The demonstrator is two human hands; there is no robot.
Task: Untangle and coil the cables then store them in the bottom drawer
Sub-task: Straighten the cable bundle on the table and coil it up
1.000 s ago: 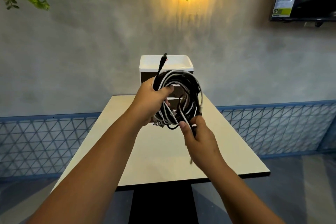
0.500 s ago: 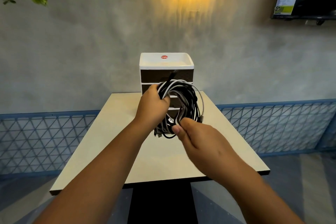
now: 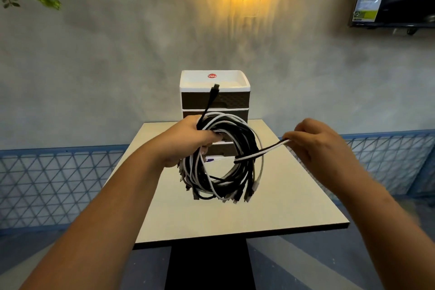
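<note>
Table (image 3: 294, 207) below; left hand (image 3: 188, 141) grips cable coil (image 3: 226, 160); right hand (image 3: 317, 141) pinches strands.

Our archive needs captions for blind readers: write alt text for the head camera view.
A left hand grips a coil of black and white cables above a table, while the right hand pinches two cable ends pulled out to the right. Behind the coil stands a small drawer unit against a grey wall.
</note>
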